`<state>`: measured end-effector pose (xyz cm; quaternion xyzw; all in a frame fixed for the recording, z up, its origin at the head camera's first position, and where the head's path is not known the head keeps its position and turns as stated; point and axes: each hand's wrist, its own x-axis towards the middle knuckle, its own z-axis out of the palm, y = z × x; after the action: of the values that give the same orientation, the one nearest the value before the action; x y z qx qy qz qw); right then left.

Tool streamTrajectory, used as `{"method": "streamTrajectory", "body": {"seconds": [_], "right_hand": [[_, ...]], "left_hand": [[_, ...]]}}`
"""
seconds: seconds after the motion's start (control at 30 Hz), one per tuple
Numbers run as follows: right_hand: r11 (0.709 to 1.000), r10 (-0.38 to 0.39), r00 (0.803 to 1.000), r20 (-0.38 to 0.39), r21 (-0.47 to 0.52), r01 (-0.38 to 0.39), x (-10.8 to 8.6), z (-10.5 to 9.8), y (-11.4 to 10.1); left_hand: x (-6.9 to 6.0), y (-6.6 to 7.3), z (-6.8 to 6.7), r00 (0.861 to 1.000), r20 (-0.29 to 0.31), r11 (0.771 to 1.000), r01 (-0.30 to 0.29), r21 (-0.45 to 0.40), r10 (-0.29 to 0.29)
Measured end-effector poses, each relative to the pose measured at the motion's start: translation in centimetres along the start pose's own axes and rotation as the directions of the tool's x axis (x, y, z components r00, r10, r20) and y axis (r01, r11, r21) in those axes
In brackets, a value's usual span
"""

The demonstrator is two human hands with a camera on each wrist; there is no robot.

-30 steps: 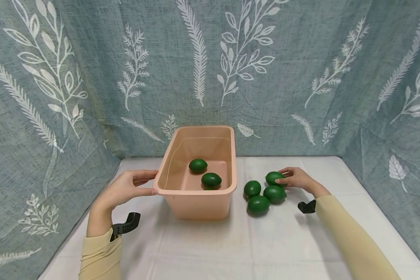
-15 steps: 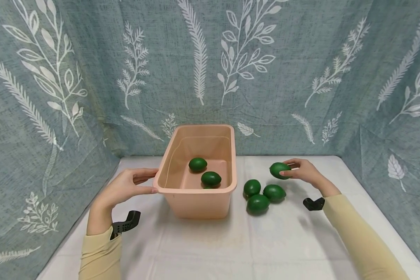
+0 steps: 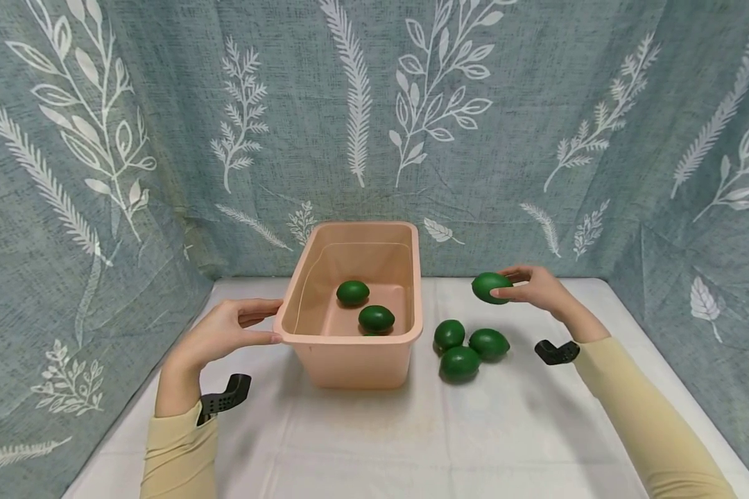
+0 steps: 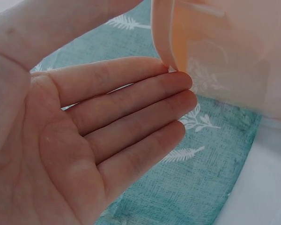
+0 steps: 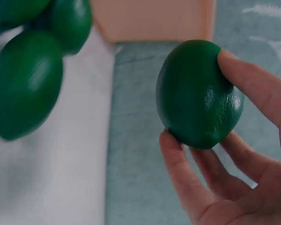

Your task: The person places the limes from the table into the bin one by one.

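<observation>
My right hand (image 3: 539,287) pinches a dark green lime (image 3: 490,287) between thumb and fingertips, holding it above the table. The right wrist view shows the same glossy lime (image 5: 196,93) with the thumb on one side and fingers on the other. My left hand (image 3: 215,336) touches the left rim of a peach plastic bin (image 3: 356,364); in the left wrist view its fingers (image 4: 136,108) are straight, tips at the rim. Inside the bin lie a lime (image 3: 352,293) and another lime (image 3: 376,319), with a bit of green showing below the nearer one.
Right of the bin, three limes sit close together on the white tablecloth (image 3: 374,443): one lime (image 3: 449,335), another lime (image 3: 489,344) and a nearer lime (image 3: 460,364). A blue-green patterned curtain (image 3: 505,138) stands behind and at both sides.
My right hand has lifted its lime off the table beside the others, rising and moving away, then slightly left. The left hand and the bin have stayed in place.
</observation>
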<state>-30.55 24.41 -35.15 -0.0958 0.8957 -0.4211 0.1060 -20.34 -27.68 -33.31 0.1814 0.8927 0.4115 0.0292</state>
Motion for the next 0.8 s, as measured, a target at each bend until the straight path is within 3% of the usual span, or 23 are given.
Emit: {"method": "streamTrajectory", "body": {"seconds": [0.8], "right_hand": [[0.997,-0.047,0.999,-0.015,-0.060,0.046,0.7,1.4,-9.2]], "left_hand": [[0.0,-0.1,0.1,0.999,-0.010,0.999,-0.044,0.006,0.044]]}}
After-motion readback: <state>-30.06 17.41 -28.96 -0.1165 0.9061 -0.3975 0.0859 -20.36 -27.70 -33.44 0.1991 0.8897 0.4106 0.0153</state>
